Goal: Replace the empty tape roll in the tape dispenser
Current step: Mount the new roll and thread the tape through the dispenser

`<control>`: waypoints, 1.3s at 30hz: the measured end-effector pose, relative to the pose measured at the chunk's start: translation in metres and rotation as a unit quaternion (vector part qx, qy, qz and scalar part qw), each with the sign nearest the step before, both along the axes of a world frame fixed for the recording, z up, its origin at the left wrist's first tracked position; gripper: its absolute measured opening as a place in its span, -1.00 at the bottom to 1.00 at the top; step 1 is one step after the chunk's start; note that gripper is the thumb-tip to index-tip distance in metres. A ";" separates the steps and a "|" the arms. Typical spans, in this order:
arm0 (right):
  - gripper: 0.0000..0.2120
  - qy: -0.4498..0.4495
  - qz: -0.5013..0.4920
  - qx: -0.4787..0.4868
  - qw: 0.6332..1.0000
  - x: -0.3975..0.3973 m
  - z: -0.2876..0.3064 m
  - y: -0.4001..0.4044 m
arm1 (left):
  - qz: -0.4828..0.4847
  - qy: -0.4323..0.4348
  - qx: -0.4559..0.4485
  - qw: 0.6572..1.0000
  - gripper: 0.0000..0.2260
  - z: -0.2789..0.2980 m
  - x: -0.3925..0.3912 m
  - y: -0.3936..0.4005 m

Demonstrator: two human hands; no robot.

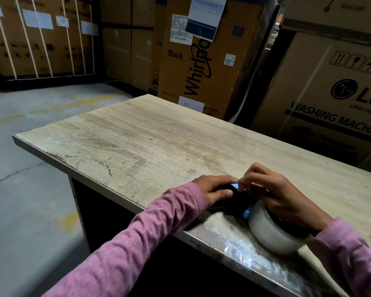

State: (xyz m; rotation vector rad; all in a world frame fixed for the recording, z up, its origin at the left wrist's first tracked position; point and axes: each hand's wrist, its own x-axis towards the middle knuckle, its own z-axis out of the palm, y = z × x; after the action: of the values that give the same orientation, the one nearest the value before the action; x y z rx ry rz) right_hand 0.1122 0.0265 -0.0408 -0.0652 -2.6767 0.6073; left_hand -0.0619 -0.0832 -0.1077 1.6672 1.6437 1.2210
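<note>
Near the bench (pixel 137 146) front edge, the left hand (pixel 214 189) clamps down on the dark tape dispenser (pixel 238 200), while the right hand (pixel 281 194) pinches at its blue top, wrist resting over the clear tape roll (pixel 272 230) just beside it

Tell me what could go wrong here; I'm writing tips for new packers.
The tape roll sits right at the table edge, so a nudge could drop it. The dispenser is mostly hidden under the left hand and right hand, so fingers may catch its cutter unseen.
</note>
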 end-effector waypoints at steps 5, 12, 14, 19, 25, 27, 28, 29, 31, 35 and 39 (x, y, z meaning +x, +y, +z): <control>-0.84 0.006 -0.070 -0.113 0.991 0.007 0.016 0.001 | -0.005 -0.003 0.003 1.000 -0.62 0.001 0.001 -0.002; -0.75 -0.051 -0.191 -0.045 0.979 0.024 0.035 -0.007 | -0.013 -0.019 0.002 1.000 -0.64 0.000 0.001 -0.001; -0.74 -0.069 -0.218 -0.020 0.973 0.024 0.034 -0.013 | -0.020 -0.016 0.005 1.000 -0.63 0.001 0.001 -0.002; -0.79 -0.095 -0.229 0.026 0.968 0.018 0.030 -0.023 | -0.023 -0.017 0.007 1.000 -0.61 0.003 0.001 -0.003; -0.94 -0.124 -0.258 0.103 0.953 0.011 0.029 -0.034 | -0.024 -0.013 0.005 1.000 -0.61 0.002 0.001 -0.002; -0.94 -0.126 -0.259 0.125 0.950 0.010 0.028 -0.036 | -0.023 -0.013 0.003 1.000 -0.61 0.002 0.001 -0.002; -0.95 -0.127 -0.256 0.136 0.949 0.010 0.027 -0.036 | -0.025 -0.014 0.003 1.000 -0.60 0.003 0.001 -0.002; -0.95 -0.127 -0.253 0.145 0.948 0.010 0.026 -0.036 | -0.026 -0.016 0.001 1.000 -0.60 0.003 0.001 -0.002; -0.95 -0.134 -0.251 0.158 0.946 0.010 0.026 -0.037 | -0.028 -0.015 0.002 0.999 -0.60 0.004 0.001 -0.002; -0.91 -0.157 -0.246 0.170 0.941 0.011 0.024 -0.036 | -0.027 -0.015 0.002 1.000 -0.59 0.003 0.000 -0.002; -0.93 -0.152 -0.195 0.182 0.952 0.010 0.023 -0.039 | -0.023 -0.007 0.001 1.000 -0.59 0.003 0.001 -0.003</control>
State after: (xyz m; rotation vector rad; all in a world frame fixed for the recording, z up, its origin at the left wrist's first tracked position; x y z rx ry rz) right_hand 0.1220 -0.0120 -0.0179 -0.6127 -2.9007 -0.0288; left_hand -0.0605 -0.0857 -0.1043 1.6846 1.5868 1.2100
